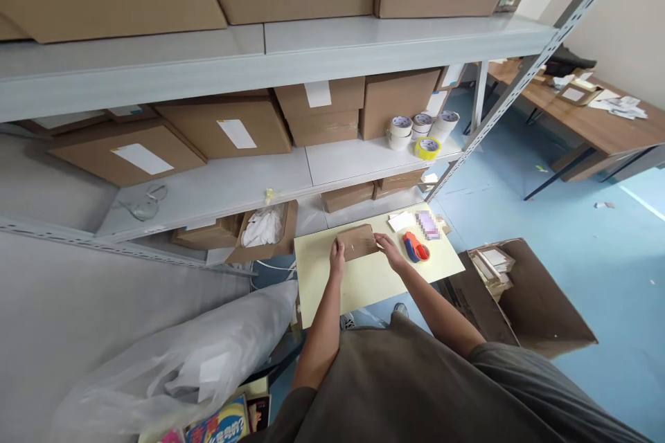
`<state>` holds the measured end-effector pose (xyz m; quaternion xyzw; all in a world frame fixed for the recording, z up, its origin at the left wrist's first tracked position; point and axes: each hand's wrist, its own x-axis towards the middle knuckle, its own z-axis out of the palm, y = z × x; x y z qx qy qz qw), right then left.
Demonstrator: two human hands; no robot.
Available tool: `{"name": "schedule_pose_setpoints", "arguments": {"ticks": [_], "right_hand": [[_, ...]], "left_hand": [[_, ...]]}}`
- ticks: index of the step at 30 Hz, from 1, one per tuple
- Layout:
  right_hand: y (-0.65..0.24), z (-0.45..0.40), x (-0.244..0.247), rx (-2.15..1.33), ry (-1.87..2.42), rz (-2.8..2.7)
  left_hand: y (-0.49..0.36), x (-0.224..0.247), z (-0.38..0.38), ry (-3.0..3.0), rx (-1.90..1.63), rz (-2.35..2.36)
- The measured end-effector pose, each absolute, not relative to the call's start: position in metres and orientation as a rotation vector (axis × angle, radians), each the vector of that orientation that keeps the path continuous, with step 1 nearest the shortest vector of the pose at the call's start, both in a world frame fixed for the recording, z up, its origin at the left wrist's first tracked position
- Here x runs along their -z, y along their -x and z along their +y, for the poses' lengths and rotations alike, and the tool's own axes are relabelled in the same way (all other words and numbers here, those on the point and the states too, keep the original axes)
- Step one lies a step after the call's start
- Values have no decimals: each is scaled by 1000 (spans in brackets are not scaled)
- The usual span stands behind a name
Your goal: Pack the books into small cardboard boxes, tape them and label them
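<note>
A small brown cardboard box (356,242) is held over the pale yellow table (322,291). My left hand (337,257) grips its left end, fingers along the side. At its right end, my right hand (388,249) has its fingers closed on the edge. Right of my right hand, a red and blue tape dispenser (416,248) rests on the table. Behind it are white papers (401,221) and a blurred purple item (428,224).
Metal shelves (280,180) with boxes and tape rolls (427,147) stand in front. An open carton (545,297) with small packages sits at right on the floor. A large plastic bag (208,360) lies at left. A wooden desk (587,118) is far right.
</note>
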<state>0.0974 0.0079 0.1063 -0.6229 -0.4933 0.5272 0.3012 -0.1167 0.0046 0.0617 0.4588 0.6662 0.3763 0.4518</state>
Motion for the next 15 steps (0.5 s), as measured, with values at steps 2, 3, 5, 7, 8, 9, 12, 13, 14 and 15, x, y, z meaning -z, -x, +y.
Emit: {"name": "schedule_pose_setpoints", "arguments": {"ticks": [2,3,5,7,8,9,12,13,14,15], "right_hand": [[-104,7,-101,-1328,1655,-1322],[-106,5,-96,-1308,1671,-1335],[-104,-3,-80,-1312,1734,-1356],[-100,-16,-59,-1353,1825,-1348],[-97,-23,-48,-1381,1874,-1329],[-96,-31,-37,-1408,1921,-1309],[-98,-49,-13,-1455,2028,-1267],[-100,-53,-8,-1451,2040,-1268],[-103,-54,-5,-1439,2037,-1277],[-106,-53,-4,-1418,2028,-1284]], "left_hand": [[114,-58,-1,-1137,-1014,1496],[112,-54,-5,-1133,-1024,1451],[105,-45,-13,-1104,-987,1433],[97,-33,-23,-1037,-868,1498],[93,-26,-29,-998,-793,1535],[89,-19,-34,-964,-724,1564],[84,-4,-46,-925,-617,1599],[84,-1,-48,-932,-606,1593],[85,0,-49,-940,-594,1590],[86,0,-48,-951,-584,1597]]}}
